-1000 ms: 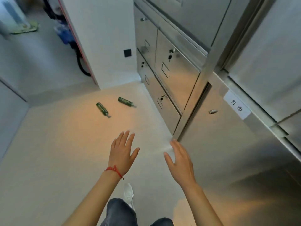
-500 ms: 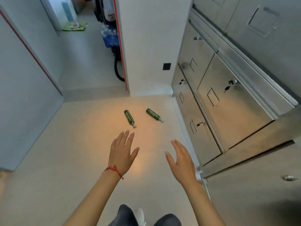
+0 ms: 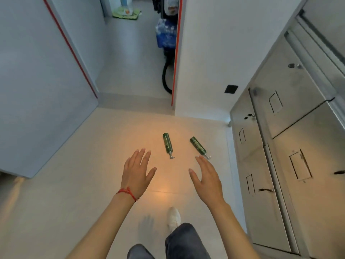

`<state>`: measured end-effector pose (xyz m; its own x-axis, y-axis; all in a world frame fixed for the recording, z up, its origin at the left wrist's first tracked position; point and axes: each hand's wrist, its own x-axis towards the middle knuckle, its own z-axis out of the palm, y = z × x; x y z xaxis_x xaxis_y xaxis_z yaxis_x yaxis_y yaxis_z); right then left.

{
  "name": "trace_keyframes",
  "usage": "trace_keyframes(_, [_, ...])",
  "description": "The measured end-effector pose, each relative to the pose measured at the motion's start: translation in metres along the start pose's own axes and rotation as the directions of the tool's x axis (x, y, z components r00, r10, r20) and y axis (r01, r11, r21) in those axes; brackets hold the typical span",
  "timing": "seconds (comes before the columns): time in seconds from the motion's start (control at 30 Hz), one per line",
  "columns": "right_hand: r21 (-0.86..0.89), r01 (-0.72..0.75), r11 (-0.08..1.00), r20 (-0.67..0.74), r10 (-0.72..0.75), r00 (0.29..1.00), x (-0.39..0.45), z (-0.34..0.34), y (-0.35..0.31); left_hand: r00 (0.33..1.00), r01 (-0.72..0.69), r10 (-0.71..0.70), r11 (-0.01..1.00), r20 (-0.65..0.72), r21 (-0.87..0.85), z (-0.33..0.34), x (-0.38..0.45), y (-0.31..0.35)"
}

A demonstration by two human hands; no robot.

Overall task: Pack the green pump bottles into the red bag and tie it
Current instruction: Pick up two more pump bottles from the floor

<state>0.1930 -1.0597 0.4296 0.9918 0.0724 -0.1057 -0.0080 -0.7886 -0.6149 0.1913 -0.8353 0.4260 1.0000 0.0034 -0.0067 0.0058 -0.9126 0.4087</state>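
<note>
A: What's biggest here?
B: The steel lockers (image 3: 291,156) along the right, every door closed. Ahead, a white wall (image 3: 214,53) with a red edge.

A: And the bottles?
B: Two green pump bottles lie on the pale floor (image 3: 74,193), apart, pumps toward the person: left bottle (image 3: 167,143), right bottle (image 3: 198,146).

A: The hands?
B: Left hand (image 3: 137,173) and right hand (image 3: 207,176) are spread wide, empty, short of the bottles.
</note>
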Motion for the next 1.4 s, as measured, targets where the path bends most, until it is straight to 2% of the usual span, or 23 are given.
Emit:
trace_keyframes(0.17, [-0.016,0.056,0.998,0.051,-0.055,0.997,0.095,-0.012,-0.016,0.997,0.079,-0.079,0.997,-0.009,0.025,-0.014,0.071,-0.011])
trace_keyframes(0.3, [-0.015,0.048,0.999,0.073,-0.047,0.996,0.164,-0.007,-0.031,0.992,0.125,-0.125,0.992,-0.018,0.025,-0.022,0.128,-0.031])
trace_keyframes(0.53, [-0.030,0.021,0.999,0.066,-0.019,0.998,0.291,0.032,-0.064,0.997,0.082,-0.082,0.997,-0.002,-0.001,-0.033,0.255,-0.093])
trace_keyframes(0.8, [-0.008,-0.078,0.997,-0.001,0.078,0.997,0.417,0.058,-0.107,0.996,-0.054,0.051,0.998,0.074,0.038,-0.063,0.404,-0.146])
trace_keyframes(0.9, [-0.018,-0.146,0.989,-0.006,0.146,0.989,0.449,0.060,-0.105,0.988,-0.097,0.093,0.995,0.125,0.022,-0.060,0.454,-0.147])
trace_keyframes(1.03, [0.013,-0.240,0.971,-0.033,0.240,0.970,0.484,0.056,-0.089,0.965,-0.225,0.221,0.974,0.141,0.015,-0.051,0.518,-0.131])
trace_keyframes(1.27, [0.070,-0.345,0.936,-0.148,0.352,0.924,0.530,0.027,-0.063,0.882,-0.421,0.414,0.907,0.226,-0.018,-0.033,0.617,-0.071])
trace_keyframes(1.4, [0.171,-0.458,0.872,-0.237,0.488,0.840,0.531,0.015,-0.047,0.784,-0.553,0.538,0.832,0.310,-0.047,-0.016,0.655,-0.032])
